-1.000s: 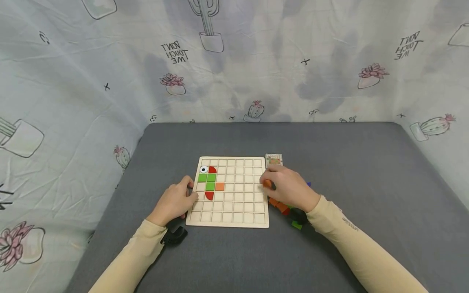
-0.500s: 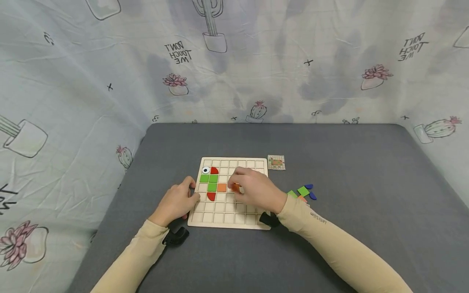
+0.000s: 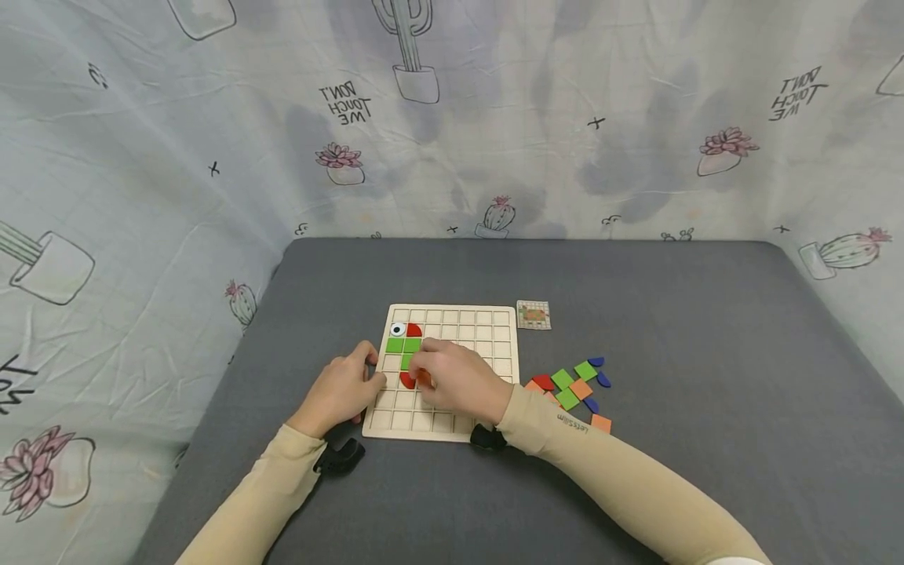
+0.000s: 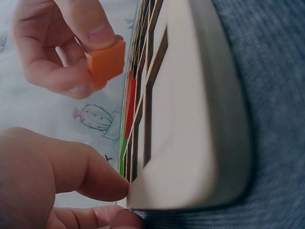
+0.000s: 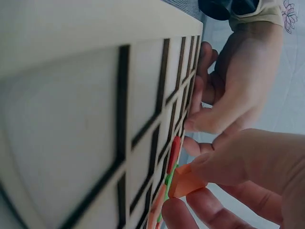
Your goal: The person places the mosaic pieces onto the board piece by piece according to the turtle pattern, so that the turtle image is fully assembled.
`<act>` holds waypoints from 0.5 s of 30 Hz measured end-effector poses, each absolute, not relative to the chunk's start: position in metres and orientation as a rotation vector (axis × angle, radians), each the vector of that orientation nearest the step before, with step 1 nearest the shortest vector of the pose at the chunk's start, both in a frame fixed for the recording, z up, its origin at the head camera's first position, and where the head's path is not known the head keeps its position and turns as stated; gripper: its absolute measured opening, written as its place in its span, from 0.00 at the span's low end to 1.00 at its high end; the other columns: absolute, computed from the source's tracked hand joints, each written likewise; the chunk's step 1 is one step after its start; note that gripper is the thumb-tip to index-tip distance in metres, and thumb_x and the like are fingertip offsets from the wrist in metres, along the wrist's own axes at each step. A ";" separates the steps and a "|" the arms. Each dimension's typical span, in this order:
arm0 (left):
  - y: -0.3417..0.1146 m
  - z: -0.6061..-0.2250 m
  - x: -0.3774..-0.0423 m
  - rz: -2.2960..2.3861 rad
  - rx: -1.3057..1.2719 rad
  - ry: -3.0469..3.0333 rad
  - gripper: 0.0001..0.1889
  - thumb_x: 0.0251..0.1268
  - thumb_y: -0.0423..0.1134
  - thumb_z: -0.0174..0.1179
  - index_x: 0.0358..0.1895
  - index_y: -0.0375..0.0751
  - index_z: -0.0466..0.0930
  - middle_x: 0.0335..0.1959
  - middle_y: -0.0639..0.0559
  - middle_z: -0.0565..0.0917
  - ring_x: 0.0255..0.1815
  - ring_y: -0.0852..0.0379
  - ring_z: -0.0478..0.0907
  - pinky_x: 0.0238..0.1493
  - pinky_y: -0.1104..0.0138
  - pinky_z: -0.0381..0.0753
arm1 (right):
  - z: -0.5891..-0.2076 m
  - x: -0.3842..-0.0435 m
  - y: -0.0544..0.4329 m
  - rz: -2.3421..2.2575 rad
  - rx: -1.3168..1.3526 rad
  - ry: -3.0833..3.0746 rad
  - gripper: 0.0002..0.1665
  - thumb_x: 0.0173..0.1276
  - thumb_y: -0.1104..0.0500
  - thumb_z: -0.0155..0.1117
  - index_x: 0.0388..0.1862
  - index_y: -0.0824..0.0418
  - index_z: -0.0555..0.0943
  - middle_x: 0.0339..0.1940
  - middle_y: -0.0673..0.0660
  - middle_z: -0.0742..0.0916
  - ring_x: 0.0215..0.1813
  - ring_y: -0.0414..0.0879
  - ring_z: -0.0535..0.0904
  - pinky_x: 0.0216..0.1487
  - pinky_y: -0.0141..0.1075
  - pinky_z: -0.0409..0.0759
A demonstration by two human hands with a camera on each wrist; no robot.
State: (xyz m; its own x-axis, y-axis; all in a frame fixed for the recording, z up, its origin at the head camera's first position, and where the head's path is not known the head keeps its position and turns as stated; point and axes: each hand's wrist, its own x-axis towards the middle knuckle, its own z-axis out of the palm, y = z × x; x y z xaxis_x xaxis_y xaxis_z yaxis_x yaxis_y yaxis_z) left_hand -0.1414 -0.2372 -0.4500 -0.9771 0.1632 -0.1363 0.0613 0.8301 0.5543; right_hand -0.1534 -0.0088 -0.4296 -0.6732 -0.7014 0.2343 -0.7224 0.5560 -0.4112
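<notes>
A pale wooden grid board (image 3: 487,367) lies on the grey table. My left hand (image 3: 342,386) holds the board's left edge, thumb and fingers against it. My right hand (image 3: 462,382) is over the left part of the board, pinching an orange square tile (image 4: 107,63) between thumb and fingers; the tile appears tilted above the cells. Set in the board are a white eye tile (image 3: 398,329), a red quarter-round tile (image 3: 413,330), green square tiles (image 3: 395,345) and another red quarter-round tile (image 3: 406,380). The right hand hides the cells just beneath it.
Loose green, orange, red and blue tiles (image 3: 567,399) lie right of the board, partly behind the right forearm. A small pattern card (image 3: 533,315) rests near the board's upper right corner. A printed cloth (image 3: 452,118) hangs behind the table.
My right hand has moved left from beside the loose tiles to over the board, carrying the orange tile. My left hand has stayed at the board's edge.
</notes>
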 end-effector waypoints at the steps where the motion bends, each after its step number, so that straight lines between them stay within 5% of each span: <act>1: -0.237 -0.450 -0.141 0.848 0.176 2.832 0.10 0.74 0.39 0.57 0.51 0.40 0.72 0.19 0.50 0.75 0.08 0.55 0.74 0.16 0.62 0.72 | -0.430 -0.153 -0.010 0.749 1.250 -2.738 0.10 0.62 0.68 0.69 0.39 0.55 0.87 0.36 0.51 0.83 0.32 0.40 0.74 0.31 0.29 0.73; 15: -0.238 -0.451 -0.142 0.846 0.189 2.842 0.10 0.73 0.40 0.57 0.50 0.41 0.72 0.20 0.50 0.75 0.07 0.57 0.74 0.16 0.61 0.74 | -0.437 -0.156 -0.010 0.728 1.257 -2.723 0.09 0.61 0.68 0.71 0.38 0.56 0.87 0.33 0.50 0.80 0.32 0.40 0.72 0.32 0.29 0.72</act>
State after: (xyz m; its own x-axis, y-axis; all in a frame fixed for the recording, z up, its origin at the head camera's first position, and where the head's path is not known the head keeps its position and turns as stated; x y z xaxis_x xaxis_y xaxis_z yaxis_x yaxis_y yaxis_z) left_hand -0.1418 -0.2381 -0.4513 -0.9776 0.1687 -0.1260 0.0723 0.8310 0.5516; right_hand -0.1556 -0.0103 -0.4369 -0.6672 -0.7050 0.2405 -0.7310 0.5576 -0.3933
